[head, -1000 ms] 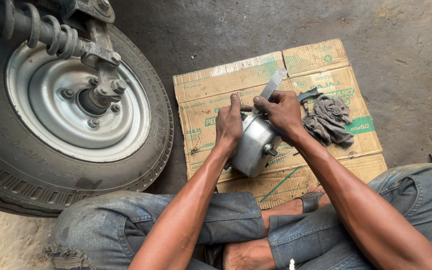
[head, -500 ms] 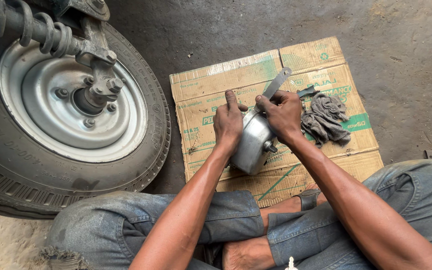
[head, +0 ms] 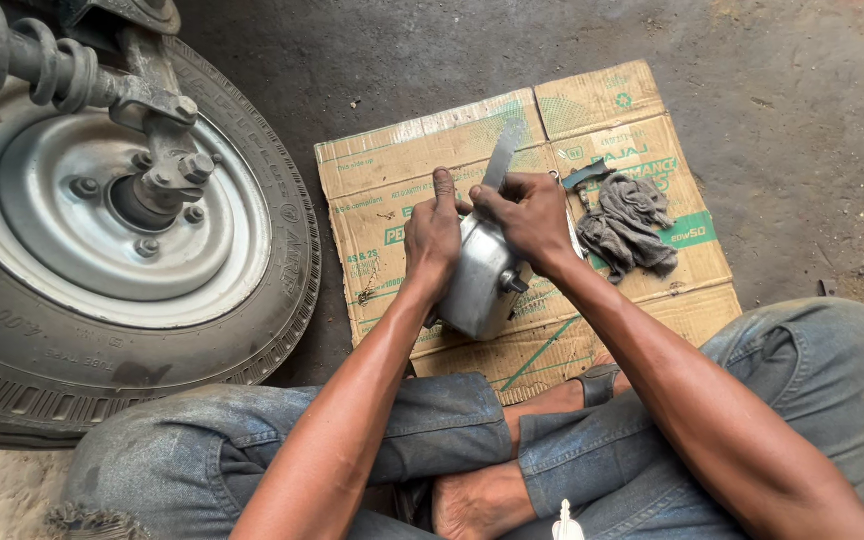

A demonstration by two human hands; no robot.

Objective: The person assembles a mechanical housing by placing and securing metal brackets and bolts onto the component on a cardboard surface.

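Head view | metal housing [head: 477, 285] on flattened cardboard [head: 392, 165] | left hand [head: 434, 235] clamped on housing | right hand [head: 530, 215] gripping flat blade [head: 503, 152] | risk: blade may slip off, likely nicking the left fingers just beside it.

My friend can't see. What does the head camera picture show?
A person sitting cross-legged grips a rounded silver metal part with the left hand, while the right hand holds a flat metal blade against it, over flattened brown cardboard. A grey rag lies right; a tyred wheel stands left.
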